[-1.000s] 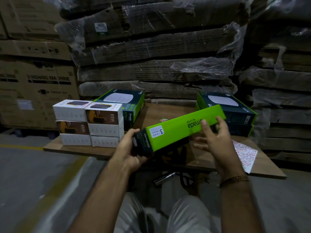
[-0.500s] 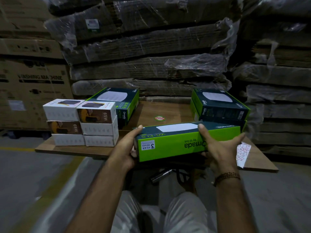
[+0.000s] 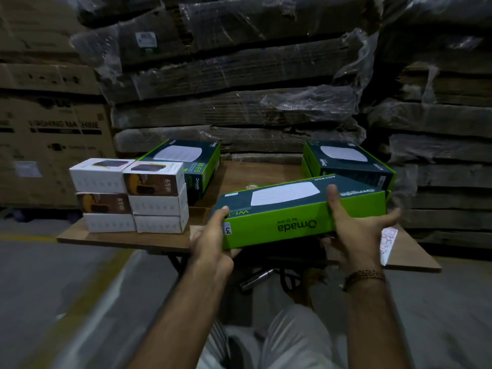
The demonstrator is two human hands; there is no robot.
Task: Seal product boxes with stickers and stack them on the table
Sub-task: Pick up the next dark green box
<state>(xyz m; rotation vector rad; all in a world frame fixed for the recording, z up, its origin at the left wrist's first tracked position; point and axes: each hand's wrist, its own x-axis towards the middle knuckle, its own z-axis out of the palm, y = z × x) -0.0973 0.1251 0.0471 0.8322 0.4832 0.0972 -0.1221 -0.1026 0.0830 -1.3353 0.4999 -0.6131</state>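
Note:
I hold a green and dark Omada box (image 3: 287,217) flat above the front edge of the wooden table (image 3: 127,239), its top face up. My left hand (image 3: 213,241) grips its left end, thumb on top. My right hand (image 3: 354,235) grips its right part from below, thumb over the top edge. A sheet of stickers (image 3: 387,243) lies on the table just right of my right hand. Two more Omada boxes (image 3: 354,163) are stacked at the back right. Another Omada box (image 3: 186,161) sits at the back left.
Several small white and brown 65W boxes (image 3: 133,195) are stacked at the table's left. A round sticker (image 3: 251,187) lies mid-table. Wrapped flat cardboard bundles (image 3: 234,102) rise behind the table, with large cartons (image 3: 50,145) at the left. My knees are below the table.
The box has turned from standing on its edge to lying flat, top face up. Both hands have carried it to the right, towards the stacked boxes at the back right.

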